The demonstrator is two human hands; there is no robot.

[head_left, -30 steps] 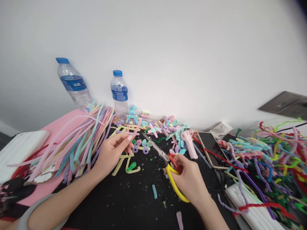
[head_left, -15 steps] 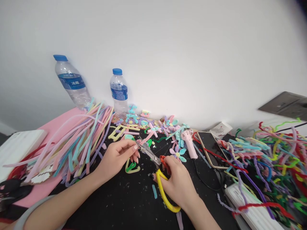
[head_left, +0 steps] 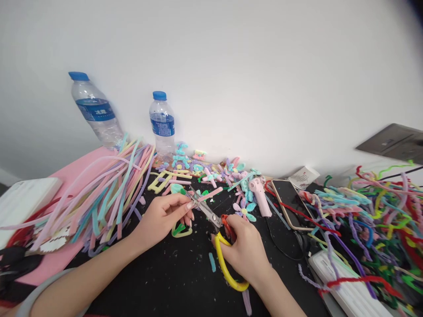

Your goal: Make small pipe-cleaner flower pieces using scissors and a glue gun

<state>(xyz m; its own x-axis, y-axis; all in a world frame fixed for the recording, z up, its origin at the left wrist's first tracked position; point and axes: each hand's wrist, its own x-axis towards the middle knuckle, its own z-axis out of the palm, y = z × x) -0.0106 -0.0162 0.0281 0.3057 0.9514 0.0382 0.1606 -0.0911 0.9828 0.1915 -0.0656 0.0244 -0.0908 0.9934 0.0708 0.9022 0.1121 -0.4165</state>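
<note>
My right hand [head_left: 243, 246] is closed around the yellow and red handles of a pair of scissors [head_left: 209, 213]. Their blades point up and left and stand slightly apart. Between thumb and fingertips, my left hand [head_left: 170, 215] pinches a short pink pipe cleaner [head_left: 211, 193]. It crosses at the scissor blades, its free end pointing right. Just below my left fingertips lies a bent yellow and green pipe cleaner piece [head_left: 181, 232] on the black table surface [head_left: 158, 281]. A small blue offcut [head_left: 212, 262] lies left of the yellow handle.
Long pastel pipe cleaners [head_left: 109, 189] spread over a pink sheet [head_left: 86, 160] at left. Two water bottles [head_left: 162, 127] stand by the wall. Finished flowers [head_left: 243, 210], a pink handheld device [head_left: 260, 196], a phone [head_left: 292, 204], a white power strip [head_left: 346, 281] and tangled pipe cleaners [head_left: 390, 220] lie rightward.
The pink pipe cleaner has turned, its free end now lower and further right. The scissor blades look slightly more apart. Both hands stay nearly in place, and the view has shifted a little.
</note>
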